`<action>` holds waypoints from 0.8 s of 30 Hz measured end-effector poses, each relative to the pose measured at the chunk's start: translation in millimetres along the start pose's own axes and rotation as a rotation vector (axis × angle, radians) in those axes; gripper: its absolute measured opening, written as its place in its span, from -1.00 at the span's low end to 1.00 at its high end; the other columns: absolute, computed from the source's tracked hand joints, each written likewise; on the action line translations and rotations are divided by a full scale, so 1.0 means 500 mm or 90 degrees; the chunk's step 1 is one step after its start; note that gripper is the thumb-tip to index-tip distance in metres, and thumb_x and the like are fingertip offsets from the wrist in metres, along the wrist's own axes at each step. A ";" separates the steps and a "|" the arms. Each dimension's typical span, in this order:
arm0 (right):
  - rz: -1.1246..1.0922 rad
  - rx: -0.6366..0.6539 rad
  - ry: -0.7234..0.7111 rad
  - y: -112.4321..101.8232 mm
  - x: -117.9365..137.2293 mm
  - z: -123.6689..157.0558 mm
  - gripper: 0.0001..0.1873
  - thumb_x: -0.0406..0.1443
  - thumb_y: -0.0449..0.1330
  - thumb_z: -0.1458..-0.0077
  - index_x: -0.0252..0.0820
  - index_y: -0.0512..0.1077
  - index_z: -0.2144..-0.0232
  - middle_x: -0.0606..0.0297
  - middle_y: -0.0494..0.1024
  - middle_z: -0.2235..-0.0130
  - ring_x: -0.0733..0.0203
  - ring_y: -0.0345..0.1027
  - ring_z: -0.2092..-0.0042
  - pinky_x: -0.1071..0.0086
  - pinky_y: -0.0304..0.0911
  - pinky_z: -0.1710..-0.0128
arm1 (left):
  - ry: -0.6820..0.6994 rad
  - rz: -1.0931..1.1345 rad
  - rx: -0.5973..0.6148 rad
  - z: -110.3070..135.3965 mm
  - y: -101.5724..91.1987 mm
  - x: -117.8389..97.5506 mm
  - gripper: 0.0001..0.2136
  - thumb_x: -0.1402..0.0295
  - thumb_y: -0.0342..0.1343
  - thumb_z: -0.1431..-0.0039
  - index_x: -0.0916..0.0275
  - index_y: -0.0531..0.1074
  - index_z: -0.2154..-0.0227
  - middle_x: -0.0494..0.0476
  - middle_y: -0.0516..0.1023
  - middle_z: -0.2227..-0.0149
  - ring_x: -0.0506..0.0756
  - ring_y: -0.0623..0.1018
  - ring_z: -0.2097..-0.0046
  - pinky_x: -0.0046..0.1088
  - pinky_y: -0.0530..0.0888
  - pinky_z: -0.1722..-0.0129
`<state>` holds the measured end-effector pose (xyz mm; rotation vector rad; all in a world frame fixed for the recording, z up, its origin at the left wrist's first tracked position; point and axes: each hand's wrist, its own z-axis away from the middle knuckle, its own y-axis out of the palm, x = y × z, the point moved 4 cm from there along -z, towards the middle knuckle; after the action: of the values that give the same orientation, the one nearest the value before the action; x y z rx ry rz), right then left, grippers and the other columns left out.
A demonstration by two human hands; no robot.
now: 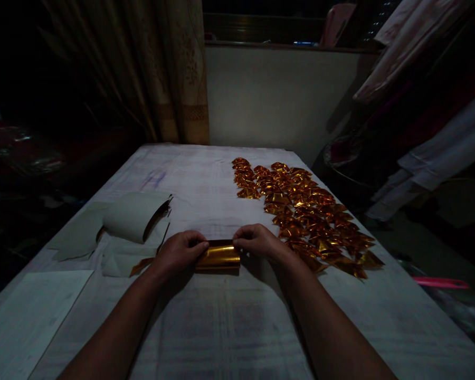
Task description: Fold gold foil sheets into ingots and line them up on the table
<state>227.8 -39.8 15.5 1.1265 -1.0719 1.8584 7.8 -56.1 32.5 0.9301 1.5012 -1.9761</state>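
My left hand (180, 252) and my right hand (259, 241) meet over a small gold foil sheet (217, 257) rolled or folded into a short tube on the table. Each hand pinches one end of it with fingers closed. To the right of my right hand lies a long spread of several folded gold foil pieces (304, 211), running from mid-table toward the near right.
The table (221, 322) has a pale cloth over it. At the left lies a curled stack of grey-backed foil sheets (132, 216), with a white sheet (27, 316) nearer. A curtain (170, 68) and hanging clothes (419, 95) stand behind in a dim room.
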 end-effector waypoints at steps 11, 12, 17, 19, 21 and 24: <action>0.274 -0.095 0.010 -0.006 0.031 0.012 -0.88 -0.33 0.26 -0.05 -0.15 0.62 0.45 0.32 0.61 0.44 0.23 0.42 0.36 0.44 0.14 0.40 | 0.042 -0.276 -0.057 0.015 0.015 -0.046 -0.83 0.28 0.07 -0.22 0.11 0.56 0.31 0.11 0.59 0.27 0.17 0.52 0.18 -0.35 0.33 0.20; 0.281 -0.098 0.013 -0.004 0.032 0.012 -0.88 -0.33 0.26 -0.05 -0.14 0.62 0.45 0.32 0.62 0.44 0.23 0.42 0.36 0.43 0.15 0.39 | 0.037 -0.280 -0.054 0.016 0.016 -0.046 -0.84 0.29 0.07 -0.22 0.11 0.56 0.31 0.11 0.59 0.27 0.18 0.53 0.18 -0.34 0.33 0.19; 0.319 -0.135 0.020 0.001 0.034 0.016 -0.93 -0.33 0.28 -0.02 -0.12 0.60 0.40 0.31 0.62 0.38 0.21 0.42 0.32 0.42 0.13 0.35 | 0.045 -0.286 -0.093 0.021 0.017 -0.046 -0.92 0.35 0.14 -0.19 0.12 0.49 0.26 0.07 0.56 0.24 0.16 0.50 0.16 -0.35 0.32 0.18; 0.349 -0.151 0.015 0.002 0.038 0.020 -0.93 -0.33 0.29 0.00 -0.11 0.57 0.39 0.31 0.61 0.37 0.22 0.41 0.32 0.42 0.09 0.37 | 0.075 -0.286 -0.111 0.022 0.018 -0.048 -0.89 0.39 0.15 -0.18 0.12 0.49 0.22 0.08 0.52 0.20 0.15 0.49 0.13 -0.36 0.34 0.15; 0.380 -0.156 0.017 0.004 0.042 0.023 -0.94 -0.34 0.29 0.01 -0.11 0.55 0.39 0.32 0.60 0.36 0.21 0.39 0.31 0.41 0.05 0.38 | 0.104 -0.299 -0.111 0.021 0.020 -0.052 -0.89 0.41 0.16 -0.17 0.12 0.51 0.24 0.10 0.49 0.15 0.15 0.47 0.09 -0.34 0.35 0.12; 0.412 -0.160 0.021 0.006 0.044 0.026 -0.94 -0.34 0.28 0.01 -0.10 0.52 0.40 0.31 0.60 0.36 0.20 0.38 0.30 0.40 0.02 0.39 | 0.136 -0.331 -0.082 0.019 0.022 -0.056 -0.91 0.40 0.16 -0.19 0.12 0.56 0.31 0.12 0.49 0.16 0.18 0.45 0.09 -0.29 0.33 0.10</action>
<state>221.3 -49.3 38.4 0.6363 -1.7390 2.1180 32.0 -68.9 48.5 0.7675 2.1379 -2.1365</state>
